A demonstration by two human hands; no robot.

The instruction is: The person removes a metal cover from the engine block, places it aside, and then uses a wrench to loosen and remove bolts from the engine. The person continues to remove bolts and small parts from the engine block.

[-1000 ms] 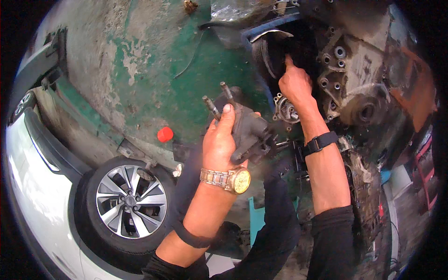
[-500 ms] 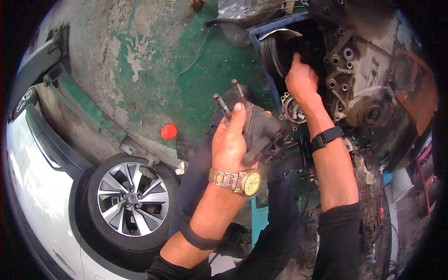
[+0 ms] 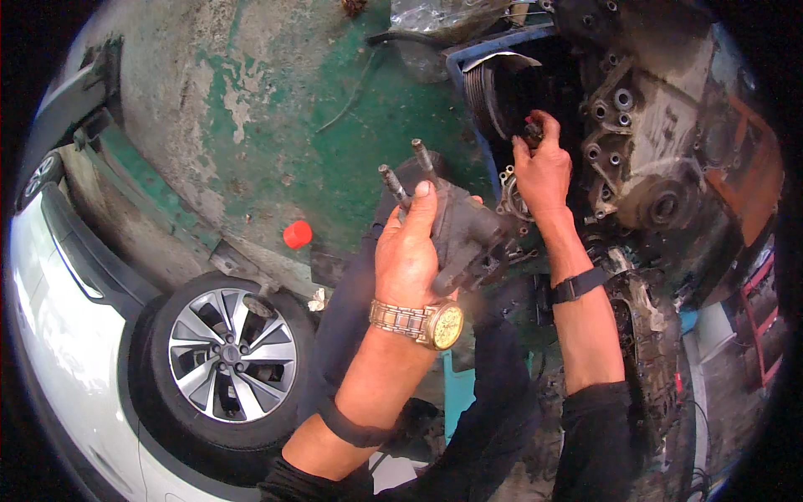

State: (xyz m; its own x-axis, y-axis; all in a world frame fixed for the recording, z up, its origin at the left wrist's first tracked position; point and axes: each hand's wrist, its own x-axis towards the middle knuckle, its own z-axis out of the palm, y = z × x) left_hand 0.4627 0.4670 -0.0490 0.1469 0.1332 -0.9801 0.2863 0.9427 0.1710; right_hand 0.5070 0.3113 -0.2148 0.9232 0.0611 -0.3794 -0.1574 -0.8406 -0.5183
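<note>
My left hand (image 3: 407, 263) is wrapped round a dark cast metal bracket (image 3: 473, 226) with two studs sticking up at its far side. The thumb lies along the near face of the bracket. Further right and away, my right hand (image 3: 547, 171) is over a blue crate (image 3: 457, 67) and pinches a small dark part with a bit of red (image 3: 533, 130) between thumb and fingers. Its exact kind is too small to tell. Inside the crate, left of that hand, is a black ribbed round part (image 3: 478, 94). A round metal fitting (image 3: 512, 201) sits just below the hand, partly hidden by the wrist.
Large greasy engine castings (image 3: 644, 159) stand at the right. A white car (image 3: 75, 335) with its wheel (image 3: 232, 356) is at the left. A red cap (image 3: 297, 235) lies on the worn green floor (image 3: 335, 167). Clear plastic wrapping (image 3: 443, 17) is at the far edge.
My right hand has drawn back slightly from deep in the crate, and a small dark and red part now shows between its fingers. The left hand keeps holding the bracket almost in place.
</note>
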